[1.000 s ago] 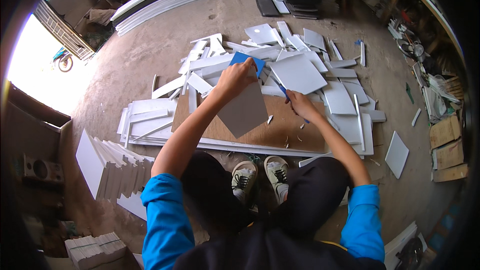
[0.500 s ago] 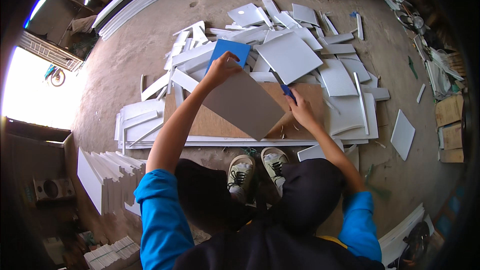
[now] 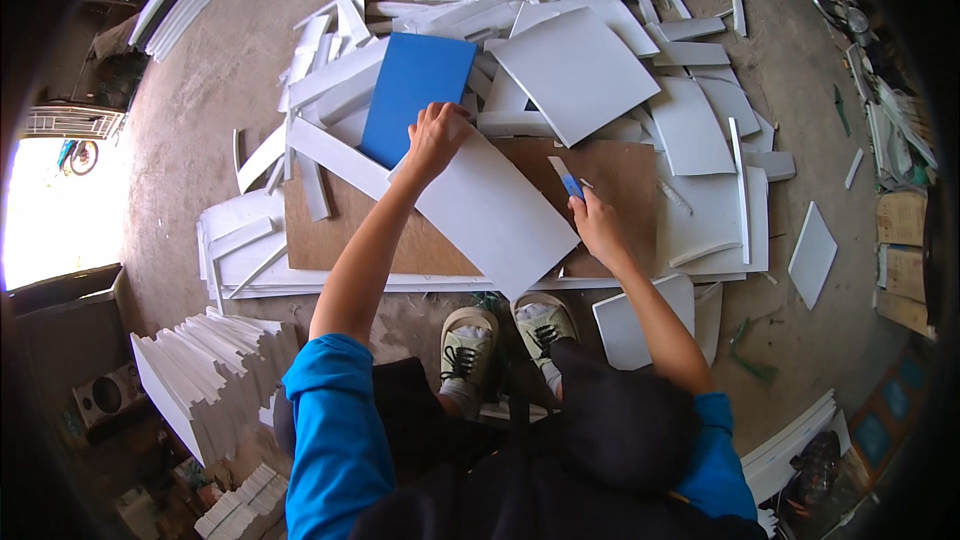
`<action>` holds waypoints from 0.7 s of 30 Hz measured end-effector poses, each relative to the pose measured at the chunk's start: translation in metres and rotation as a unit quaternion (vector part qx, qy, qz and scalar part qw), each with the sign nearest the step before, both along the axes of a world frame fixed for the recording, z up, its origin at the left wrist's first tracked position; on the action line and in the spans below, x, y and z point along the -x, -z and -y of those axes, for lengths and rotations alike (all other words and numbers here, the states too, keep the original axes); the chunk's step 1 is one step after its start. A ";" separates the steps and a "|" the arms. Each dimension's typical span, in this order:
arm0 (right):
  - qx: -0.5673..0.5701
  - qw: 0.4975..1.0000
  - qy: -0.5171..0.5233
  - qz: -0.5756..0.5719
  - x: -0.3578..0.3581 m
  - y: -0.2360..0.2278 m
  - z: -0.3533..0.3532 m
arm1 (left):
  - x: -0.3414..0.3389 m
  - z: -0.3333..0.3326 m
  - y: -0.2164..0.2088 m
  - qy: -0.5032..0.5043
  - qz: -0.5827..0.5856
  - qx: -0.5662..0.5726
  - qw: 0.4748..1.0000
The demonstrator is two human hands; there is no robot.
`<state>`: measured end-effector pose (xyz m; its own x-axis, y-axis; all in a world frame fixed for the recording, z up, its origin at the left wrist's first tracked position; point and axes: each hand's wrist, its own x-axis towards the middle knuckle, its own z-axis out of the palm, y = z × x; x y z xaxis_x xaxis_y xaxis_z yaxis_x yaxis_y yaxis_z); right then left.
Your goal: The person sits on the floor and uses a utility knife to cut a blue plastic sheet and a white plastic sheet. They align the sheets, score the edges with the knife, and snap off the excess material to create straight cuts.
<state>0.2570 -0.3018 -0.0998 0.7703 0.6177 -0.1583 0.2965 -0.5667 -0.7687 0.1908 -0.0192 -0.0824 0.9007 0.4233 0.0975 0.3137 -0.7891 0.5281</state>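
My left hand (image 3: 437,140) grips the upper edge of a white rectangular panel (image 3: 505,210), fingers curled over it. The panel slants over a brown wooden board (image 3: 618,180), its lowest corner near my shoes. In my right hand (image 3: 597,223) is a utility knife (image 3: 570,183) with a blue handle, its blade pointing up and left, apart from the panel. Just beyond my left hand, a blue panel (image 3: 418,90) lies on the pile of white offcuts. A larger white panel (image 3: 577,75) rests on that pile beyond the knife.
White strips and offcuts (image 3: 440,15) heap up behind the board. A stack of white panels (image 3: 205,370) stands at the lower left. Loose white pieces lie on the floor at right, one diamond-shaped (image 3: 812,255). Cardboard boxes (image 3: 903,245) line the right side.
The panel in my left hand has tilted, and its face now looks brighter. My right hand still holds the knife, its blade now more visible. The whole view has shifted closer to the board.
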 end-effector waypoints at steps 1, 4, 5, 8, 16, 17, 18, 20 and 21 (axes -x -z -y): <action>0.026 0.999 -0.019 -0.011 -0.001 0.001 -0.003 | 0.002 0.003 0.010 -0.014 0.010 -0.041 0.999; 0.057 0.996 -0.059 0.020 0.001 -0.009 -0.008 | -0.001 0.034 0.017 -0.065 0.052 -0.140 0.987; 0.058 0.995 -0.068 0.041 0.002 -0.015 -0.010 | -0.003 0.047 0.012 -0.064 0.051 -0.129 0.988; 0.090 0.990 -0.105 0.028 -0.001 -0.037 -0.030 | 0.000 0.071 0.019 -0.051 0.030 -0.143 0.988; 0.242 0.950 -0.166 0.110 -0.005 -0.041 -0.034 | 0.004 0.102 0.038 -0.020 0.028 -0.124 0.992; 0.250 0.945 -0.173 0.119 -0.005 -0.040 -0.031 | 0.003 0.104 0.038 -0.017 0.035 -0.121 0.992; 0.256 0.944 -0.165 0.127 -0.004 -0.038 -0.028 | 0.001 0.106 0.038 -0.014 0.043 -0.117 0.992; 0.265 0.941 -0.151 0.147 -0.003 -0.034 -0.023 | -0.003 0.109 0.040 -0.008 0.062 -0.105 0.993; 0.263 0.943 -0.135 0.150 -0.003 -0.034 -0.022 | -0.006 0.110 0.043 -0.001 0.067 -0.104 0.992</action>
